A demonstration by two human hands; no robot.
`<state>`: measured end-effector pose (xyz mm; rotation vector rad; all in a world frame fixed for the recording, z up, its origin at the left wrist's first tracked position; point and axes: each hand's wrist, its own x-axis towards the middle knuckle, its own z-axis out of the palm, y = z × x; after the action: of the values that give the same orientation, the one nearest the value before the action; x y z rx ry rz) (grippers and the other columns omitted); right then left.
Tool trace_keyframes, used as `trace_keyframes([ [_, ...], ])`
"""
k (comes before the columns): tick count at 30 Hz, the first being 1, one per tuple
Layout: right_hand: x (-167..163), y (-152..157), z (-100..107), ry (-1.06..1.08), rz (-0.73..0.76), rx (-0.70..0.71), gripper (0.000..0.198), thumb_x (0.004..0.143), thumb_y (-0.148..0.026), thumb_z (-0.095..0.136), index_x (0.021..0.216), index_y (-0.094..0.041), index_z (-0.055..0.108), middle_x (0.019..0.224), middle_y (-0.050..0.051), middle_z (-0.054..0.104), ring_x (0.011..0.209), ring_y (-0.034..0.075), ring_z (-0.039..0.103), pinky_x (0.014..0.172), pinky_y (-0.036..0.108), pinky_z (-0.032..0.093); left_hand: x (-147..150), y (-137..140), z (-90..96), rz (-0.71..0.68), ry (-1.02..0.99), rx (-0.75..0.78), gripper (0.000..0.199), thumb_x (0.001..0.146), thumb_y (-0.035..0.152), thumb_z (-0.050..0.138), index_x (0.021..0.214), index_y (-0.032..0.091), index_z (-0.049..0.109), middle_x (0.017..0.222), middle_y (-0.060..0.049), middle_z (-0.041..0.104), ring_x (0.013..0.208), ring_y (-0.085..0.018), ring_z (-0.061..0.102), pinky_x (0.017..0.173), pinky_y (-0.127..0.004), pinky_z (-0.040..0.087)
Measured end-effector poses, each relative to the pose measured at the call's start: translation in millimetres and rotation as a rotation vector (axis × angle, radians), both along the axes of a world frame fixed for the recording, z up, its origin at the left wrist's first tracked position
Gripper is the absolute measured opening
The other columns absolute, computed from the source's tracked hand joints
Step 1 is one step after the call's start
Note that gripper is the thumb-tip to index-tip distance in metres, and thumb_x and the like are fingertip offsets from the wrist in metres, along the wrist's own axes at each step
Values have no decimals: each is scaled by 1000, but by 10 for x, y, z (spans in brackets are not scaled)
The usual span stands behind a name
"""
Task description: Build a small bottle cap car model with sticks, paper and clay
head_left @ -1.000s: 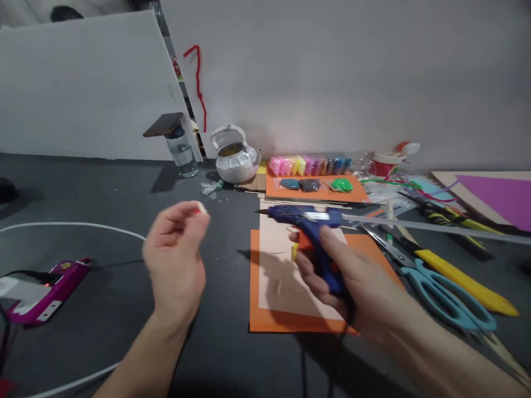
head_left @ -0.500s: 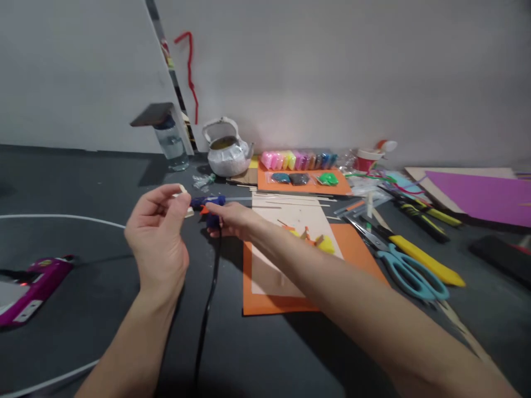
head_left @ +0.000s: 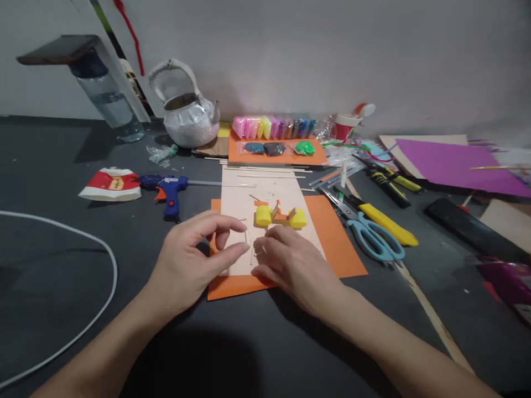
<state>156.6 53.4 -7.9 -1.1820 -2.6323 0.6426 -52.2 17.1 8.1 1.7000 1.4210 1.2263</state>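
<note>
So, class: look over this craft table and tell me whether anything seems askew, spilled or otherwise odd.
One thing stands out: a dark flat slab balances on top of the water bottle at the back left, overhanging it widely. Otherwise the table is only cluttered; nothing looks spilled or broken, and the glue gun lies on its side.

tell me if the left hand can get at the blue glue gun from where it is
Probably yes: the glue gun lies in the open on the dark table, just beyond the left hand, with nothing between. That hand pinches a small stick, though.
</note>
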Motion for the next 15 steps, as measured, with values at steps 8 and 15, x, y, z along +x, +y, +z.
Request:
trace_keyframes([
  [8, -14, 26, -154, 33, 32, 100, 15, 93, -27, 65, 94, -13, 67, 98, 10, 59, 91, 25, 52, 80, 40, 47, 64, 93, -105, -157, 265, 24, 9, 82, 15, 70, 90, 19, 71, 66, 7, 51, 60, -7, 52, 60, -19, 40],
  [15, -23, 24, -253, 88, 16, 193, 20, 97, -26, 56, 90, -12, 68, 93, 11, 61, 86, 26, 51, 80, 43, 46, 76, 131, -189, -173, 387, -27, 4, 84, 17, 69, 88, 19, 69, 64, 7, 52, 59, -7, 52, 59, -20, 40],
])
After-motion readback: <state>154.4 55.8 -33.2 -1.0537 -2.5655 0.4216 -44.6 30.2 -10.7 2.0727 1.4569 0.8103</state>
